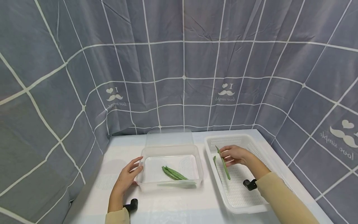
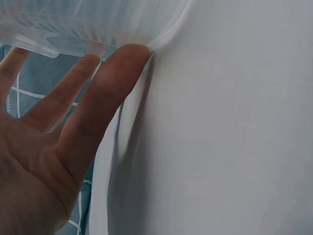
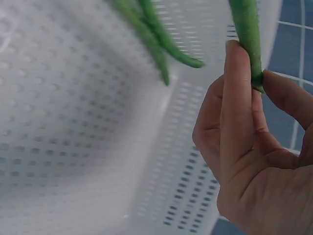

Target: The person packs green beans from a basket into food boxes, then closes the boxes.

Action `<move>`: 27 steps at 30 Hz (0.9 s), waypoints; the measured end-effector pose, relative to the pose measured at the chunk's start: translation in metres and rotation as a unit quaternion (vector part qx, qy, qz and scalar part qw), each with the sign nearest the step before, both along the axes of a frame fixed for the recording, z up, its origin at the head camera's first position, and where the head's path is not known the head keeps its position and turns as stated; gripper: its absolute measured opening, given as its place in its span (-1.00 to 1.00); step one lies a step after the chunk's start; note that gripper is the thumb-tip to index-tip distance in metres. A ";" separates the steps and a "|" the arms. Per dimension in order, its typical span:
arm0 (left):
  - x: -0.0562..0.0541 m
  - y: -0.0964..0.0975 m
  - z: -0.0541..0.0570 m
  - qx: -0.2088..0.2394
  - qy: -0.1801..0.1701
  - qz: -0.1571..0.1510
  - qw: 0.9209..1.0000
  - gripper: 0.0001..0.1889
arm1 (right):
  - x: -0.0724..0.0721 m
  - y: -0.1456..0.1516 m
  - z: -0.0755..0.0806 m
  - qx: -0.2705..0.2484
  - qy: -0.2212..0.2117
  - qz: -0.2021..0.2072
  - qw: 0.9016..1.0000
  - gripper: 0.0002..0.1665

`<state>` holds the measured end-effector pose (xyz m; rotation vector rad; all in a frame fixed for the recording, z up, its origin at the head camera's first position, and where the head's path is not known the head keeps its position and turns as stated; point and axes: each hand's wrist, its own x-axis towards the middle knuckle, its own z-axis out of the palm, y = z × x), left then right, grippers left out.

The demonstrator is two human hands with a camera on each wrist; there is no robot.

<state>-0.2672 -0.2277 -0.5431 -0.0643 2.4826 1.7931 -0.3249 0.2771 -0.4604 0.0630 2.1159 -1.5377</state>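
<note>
Grey-blue fabric curtain [image 1: 167,62] on the back and both sides, ruled with white grid lines and printed with hearts and moustaches. White tabletop [image 1: 156,207] below it, faintly patterned, bluish toward the near edge.

Right part of table: long rectangular white plastic basket [image 1: 237,189], its floor and walls perforated. Left of it, well short of touching, a smaller rectangular clear plastic container [image 1: 167,151], open at the top; flat clear plastic lid [image 1: 169,138] just behind.

Beige sleeves [image 1: 288,200] on both forearms. Right hand [image 1: 236,154] over the basket's left side, thumb and fingers pinching. Left hand [image 1: 127,174] at the container's left side, fingers extended and spread, tips touching the plastic; no grip round it. Black device [image 1: 250,184] at each wrist.

Small bundle of slim green beans [image 1: 174,173] on the container floor, toward the front right; exact count unclear. Two loose green beans [image 3: 146,41] inside the basket. Single pinched green bean [image 3: 247,34] between the right thumb and fingers, held near one end.
</note>
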 end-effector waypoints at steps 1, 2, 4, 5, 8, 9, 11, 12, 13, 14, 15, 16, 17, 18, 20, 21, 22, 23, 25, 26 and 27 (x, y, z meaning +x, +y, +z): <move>0.000 0.000 0.000 0.000 -0.001 0.000 1.000 -0.41 | 0.000 0.000 0.005 -0.005 0.004 0.001 1.000 -0.55; 0.000 -0.001 0.000 -0.001 -0.001 -0.001 1.000 -0.41 | 0.000 -0.001 0.010 -0.010 0.007 0.000 1.000 -0.55; 0.001 -0.001 -0.001 0.000 -0.002 -0.001 1.000 -0.41 | 0.000 -0.003 0.021 -0.013 0.017 -0.001 1.000 -0.51; 0.001 -0.002 -0.002 0.001 -0.003 -0.002 1.000 -0.41 | 0.000 -0.004 0.026 -0.014 0.023 0.000 1.000 -0.49; 0.001 -0.003 -0.003 0.003 -0.007 0.000 1.000 -0.42 | -0.003 -0.009 0.037 -0.019 0.033 0.006 0.999 -0.45; 0.001 -0.004 -0.004 0.005 -0.008 0.001 1.000 -0.42 | -0.004 -0.012 0.039 -0.021 0.036 0.008 0.999 -0.44; 0.002 -0.005 -0.004 0.005 -0.009 0.003 1.000 -0.43 | -0.006 -0.019 0.042 -0.029 0.041 0.012 0.999 -0.46; 0.002 -0.005 -0.005 0.005 -0.008 0.003 1.000 -0.43 | -0.007 -0.024 0.044 -0.035 0.043 0.014 0.998 -0.46; 0.002 -0.006 -0.005 0.006 -0.008 0.004 1.000 -0.43 | -0.008 -0.030 0.045 -0.041 0.044 0.014 0.998 -0.47; 0.002 -0.006 -0.005 0.007 -0.008 0.003 1.000 -0.43 | -0.009 -0.036 0.046 -0.047 0.044 0.014 0.998 -0.48; 0.002 -0.006 -0.005 0.008 -0.008 0.003 1.000 -0.43 | -0.010 -0.043 0.047 -0.053 0.045 0.016 0.997 -0.46; 0.002 -0.006 -0.005 0.007 -0.007 0.002 1.000 -0.44 | -0.011 -0.050 0.048 -0.059 0.044 0.016 0.997 -0.47; 0.002 -0.007 -0.004 0.006 -0.006 0.001 1.000 -0.44 | -0.012 -0.057 0.048 -0.066 0.043 0.016 0.997 -0.46; 0.002 -0.007 -0.004 0.007 -0.005 -0.001 1.000 -0.43 | -0.013 -0.065 0.048 -0.071 0.041 0.016 0.996 -0.46; 0.002 -0.007 -0.003 0.007 -0.001 -0.004 1.000 -0.42 | -0.014 -0.080 0.049 -0.081 0.039 0.019 0.996 -0.45; 0.002 -0.007 -0.003 0.007 0.001 -0.005 1.000 -0.42 | -0.015 -0.088 0.049 -0.085 0.039 0.022 0.995 -0.45; 0.002 -0.007 -0.003 0.006 0.002 -0.007 1.000 -0.42 | -0.016 -0.095 0.049 -0.088 0.039 0.024 0.995 -0.45; 0.002 -0.006 -0.003 0.007 0.002 -0.007 1.000 -0.41 | -0.016 -0.101 0.049 -0.091 0.038 0.029 0.995 -0.45; 0.002 -0.006 -0.003 0.007 0.001 -0.005 1.000 -0.42 | -0.017 -0.114 0.048 -0.094 0.040 0.037 0.994 -0.45; 0.002 -0.006 -0.003 0.008 -0.001 -0.004 1.000 -0.43 | -0.018 -0.120 0.047 -0.095 0.039 0.038 0.994 -0.46; 0.002 -0.006 -0.003 0.010 -0.003 -0.002 1.000 -0.43 | -0.018 -0.125 0.046 -0.094 0.041 0.042 0.994 -0.46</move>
